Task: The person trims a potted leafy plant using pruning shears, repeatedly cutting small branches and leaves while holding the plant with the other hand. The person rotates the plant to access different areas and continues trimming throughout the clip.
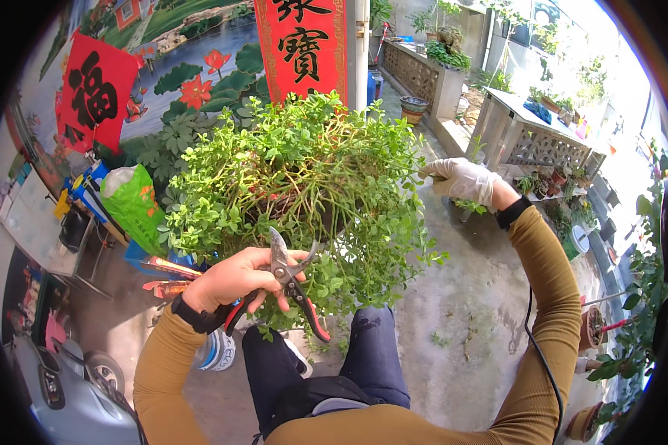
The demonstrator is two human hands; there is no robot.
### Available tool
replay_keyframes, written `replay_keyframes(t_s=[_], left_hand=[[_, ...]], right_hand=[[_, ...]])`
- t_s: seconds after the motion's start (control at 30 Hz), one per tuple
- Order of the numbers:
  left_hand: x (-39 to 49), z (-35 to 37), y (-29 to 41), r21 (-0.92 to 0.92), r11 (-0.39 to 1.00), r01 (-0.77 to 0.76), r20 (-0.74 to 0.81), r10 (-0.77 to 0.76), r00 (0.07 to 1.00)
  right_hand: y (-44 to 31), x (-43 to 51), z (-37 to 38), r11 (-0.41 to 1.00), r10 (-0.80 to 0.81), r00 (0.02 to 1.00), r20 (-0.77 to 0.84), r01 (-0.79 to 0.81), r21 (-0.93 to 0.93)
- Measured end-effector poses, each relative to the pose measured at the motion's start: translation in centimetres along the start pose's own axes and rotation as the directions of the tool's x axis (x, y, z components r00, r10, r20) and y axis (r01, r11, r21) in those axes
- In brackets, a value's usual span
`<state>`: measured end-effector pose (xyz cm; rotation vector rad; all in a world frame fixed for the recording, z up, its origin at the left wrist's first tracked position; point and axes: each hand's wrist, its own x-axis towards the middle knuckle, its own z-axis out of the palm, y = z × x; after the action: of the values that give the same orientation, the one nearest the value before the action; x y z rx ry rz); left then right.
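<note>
A bushy potted plant (pixel 289 183) with trailing green stems stands before me at chest height; foliage hides most of its dark pot. Bare, my left hand (pixel 239 278) holds red-and-black bypass pruning shears (pixel 281 271) by the pivot, at the plant's near side. Their blades are spread apart and point up, with no stem between them. My right hand (pixel 461 179) wears a white glove and is at the plant's right edge. Its fingers are curled closed and seem to pinch a thin stem, though the detail there is small and blurred.
A green plastic bag (pixel 133 203) is left of the plant, above a blue container (pixel 145 257). A bucket (pixel 218 350) stands by my left leg, and a grey scooter (pixel 78 389) is at lower left. Potted plants (pixel 590 328) line the right. Leaf bits lie on the concrete floor (pixel 451 311).
</note>
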<state>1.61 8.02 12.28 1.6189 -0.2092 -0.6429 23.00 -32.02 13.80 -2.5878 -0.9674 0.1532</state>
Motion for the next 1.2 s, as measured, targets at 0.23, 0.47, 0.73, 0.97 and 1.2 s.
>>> replay_keyframes(t_s=[0.23,0.47,0.73,0.97,1.2], left_hand=[[-2.2,0.7,4.7,-0.093,0.967,-0.238,-0.160,0.221,0.962],[-0.8,0.3,7.7,-0.072,0.918,-0.389,-0.294,0.354,0.888],[3.4,2.4,6.7,-0.070,0.857,-0.510,-0.489,0.416,0.766],[8.3,5.6,9.1,-0.022,0.785,-0.620,-0.507,0.525,0.683],[12.6,9.8,12.4,-0.031,0.750,-0.660,-0.503,0.559,0.659]], right_hand=[[4.3,0.6,7.9,0.998,-0.041,0.922,-0.386,0.055,0.025],[7.4,5.8,2.8,0.946,-0.267,0.565,-0.780,0.000,-0.324],[6.7,4.9,6.7,0.981,-0.070,0.949,-0.308,0.009,-0.195],[-3.5,-2.6,3.6,0.920,-0.307,0.614,-0.727,0.388,-0.060],[-11.9,-0.8,2.7,0.786,-0.341,0.705,-0.622,0.577,0.222]])
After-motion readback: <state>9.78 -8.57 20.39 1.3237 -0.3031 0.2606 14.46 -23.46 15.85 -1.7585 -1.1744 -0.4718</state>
